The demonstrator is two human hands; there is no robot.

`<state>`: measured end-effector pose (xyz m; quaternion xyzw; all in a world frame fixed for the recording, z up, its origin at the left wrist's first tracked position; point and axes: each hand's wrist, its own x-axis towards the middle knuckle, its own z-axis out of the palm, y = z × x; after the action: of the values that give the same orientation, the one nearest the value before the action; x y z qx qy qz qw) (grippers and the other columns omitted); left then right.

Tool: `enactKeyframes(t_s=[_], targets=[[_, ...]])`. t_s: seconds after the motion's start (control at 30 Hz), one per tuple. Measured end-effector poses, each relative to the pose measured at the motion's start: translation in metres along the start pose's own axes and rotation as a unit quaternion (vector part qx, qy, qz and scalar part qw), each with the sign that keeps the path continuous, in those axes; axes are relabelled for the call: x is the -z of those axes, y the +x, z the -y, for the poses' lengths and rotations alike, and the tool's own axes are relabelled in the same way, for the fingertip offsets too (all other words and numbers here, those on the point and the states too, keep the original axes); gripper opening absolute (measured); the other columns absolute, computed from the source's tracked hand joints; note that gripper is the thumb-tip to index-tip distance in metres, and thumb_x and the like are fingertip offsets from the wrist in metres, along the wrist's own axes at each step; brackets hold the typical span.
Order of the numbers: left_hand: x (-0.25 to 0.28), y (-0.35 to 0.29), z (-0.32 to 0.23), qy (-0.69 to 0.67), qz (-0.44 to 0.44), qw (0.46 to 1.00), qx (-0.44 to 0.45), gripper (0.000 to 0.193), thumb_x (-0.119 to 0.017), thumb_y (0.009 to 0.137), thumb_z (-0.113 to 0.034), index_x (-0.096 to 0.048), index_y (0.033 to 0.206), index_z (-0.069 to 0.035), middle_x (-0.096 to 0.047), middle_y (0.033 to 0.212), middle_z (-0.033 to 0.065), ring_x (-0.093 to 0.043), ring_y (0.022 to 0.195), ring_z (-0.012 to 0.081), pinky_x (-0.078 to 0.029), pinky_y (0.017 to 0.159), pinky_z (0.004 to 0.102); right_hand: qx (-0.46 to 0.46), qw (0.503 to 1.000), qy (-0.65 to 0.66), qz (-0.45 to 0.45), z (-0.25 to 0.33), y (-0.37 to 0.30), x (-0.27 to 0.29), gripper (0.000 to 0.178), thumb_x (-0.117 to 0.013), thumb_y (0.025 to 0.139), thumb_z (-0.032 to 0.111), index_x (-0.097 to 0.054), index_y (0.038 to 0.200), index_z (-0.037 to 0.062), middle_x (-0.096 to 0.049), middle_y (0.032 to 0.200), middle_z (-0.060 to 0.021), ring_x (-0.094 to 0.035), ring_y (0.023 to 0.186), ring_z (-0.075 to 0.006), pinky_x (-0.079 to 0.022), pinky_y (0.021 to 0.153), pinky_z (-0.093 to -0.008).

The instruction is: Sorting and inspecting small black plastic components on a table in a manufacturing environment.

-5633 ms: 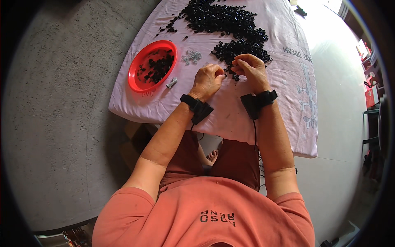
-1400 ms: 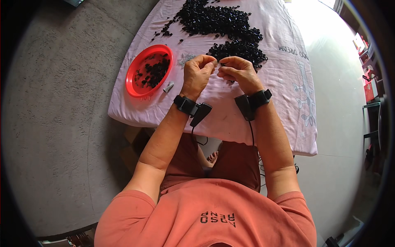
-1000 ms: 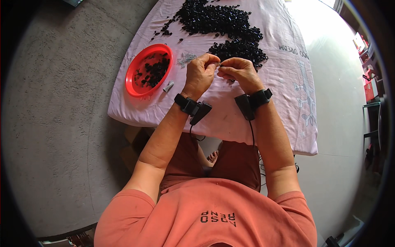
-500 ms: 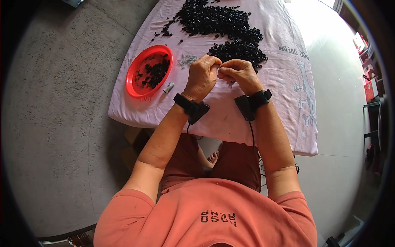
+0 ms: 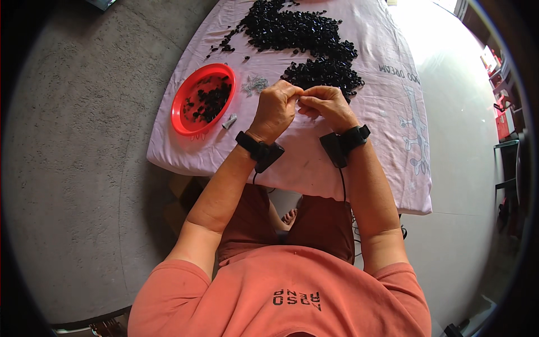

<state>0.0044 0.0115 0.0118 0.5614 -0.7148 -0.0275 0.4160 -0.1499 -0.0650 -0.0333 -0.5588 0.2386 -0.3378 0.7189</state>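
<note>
My left hand and my right hand meet fingertip to fingertip over the cloth-covered table. Both are closed in a pinch; whatever sits between the fingers is hidden or too small to name. Just beyond them lies a pile of small shiny black pieces. Left of my left hand is a little heap of thin silvery-grey bits. A red round basin with similar black pieces inside stands farther left. Between the basin and my left wrist lies a small grey cone-shaped object.
A larger heap of black pieces spreads over the far part of the table, with a few strays to its left. Pale pink cloth covers the tabletop. Straps with black boxes and cables sit on both wrists. Red items and a dark chair stand at the far right.
Both hands have shifted slightly toward me, still pinched together. Nothing else on the table has visibly moved.
</note>
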Motion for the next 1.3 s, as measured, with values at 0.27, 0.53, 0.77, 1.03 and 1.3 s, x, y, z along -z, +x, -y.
enactKeyframes(t_s=[0.27,0.53,0.77,1.03,1.3], targets=[[-0.003,0.004,0.001,-0.031,-0.010,0.998,0.051,0.017,-0.062,0.086,0.001,-0.071,0.100,-0.001,-0.070,0.093,0.0137,-0.070,0.082,0.0254,-0.054,0.072,0.0318,-0.011,1.000,0.014,-0.010,0.001,-0.001,0.003,0.016,-0.067,0.092,0.014,-0.070,0.101,0.0017,-0.071,0.084,-0.0054,-0.068,0.072,-0.0115,-0.054,0.065,-0.0228],[-0.028,0.035,0.050,0.094,-0.011,0.993,0.069,0.015,-0.062,0.084,-0.003,-0.074,0.093,-0.006,-0.070,0.094,0.0135,-0.069,0.085,0.0292,-0.055,0.078,0.0349,0.009,0.992,0.092,-0.089,0.003,0.003,0.009,0.015,-0.068,0.089,0.013,-0.069,0.100,0.0028,-0.071,0.087,-0.0071,-0.070,0.079,-0.0142,-0.056,0.070,-0.0245],[-0.046,0.046,0.061,0.156,0.051,0.983,0.080,0.013,-0.067,0.080,-0.010,-0.072,0.090,-0.005,-0.069,0.094,0.0148,-0.068,0.083,0.0315,-0.054,0.077,0.0395,0.020,0.988,0.123,-0.095,0.000,0.004,0.010,0.015,-0.068,0.090,0.012,-0.069,0.102,0.0030,-0.071,0.089,-0.0061,-0.070,0.078,-0.0138,-0.056,0.071,-0.0240],[-0.035,0.041,0.050,0.087,0.032,0.993,0.070,0.008,-0.065,0.083,-0.008,-0.070,0.088,-0.004,-0.069,0.092,0.0153,-0.068,0.085,0.0321,-0.054,0.078,0.0392,0.007,0.991,0.109,-0.081,-0.001,0.005,0.010,0.014,-0.068,0.091,0.012,-0.068,0.103,0.0052,-0.071,0.091,-0.0048,-0.069,0.079,-0.0116,-0.056,0.071,-0.0230],[-0.005,0.037,0.010,-0.058,0.079,0.994,0.045,0.010,-0.063,0.087,-0.006,-0.069,0.095,-0.003,-0.068,0.088,0.0127,-0.067,0.078,0.0248,-0.052,0.070,0.0339,0.026,0.996,0.073,-0.046,-0.001,0.003,0.008,0.017,-0.064,0.092,0.013,-0.068,0.103,-0.0001,-0.071,0.090,-0.0097,-0.070,0.081,-0.0175,-0.057,0.072,-0.0269]])
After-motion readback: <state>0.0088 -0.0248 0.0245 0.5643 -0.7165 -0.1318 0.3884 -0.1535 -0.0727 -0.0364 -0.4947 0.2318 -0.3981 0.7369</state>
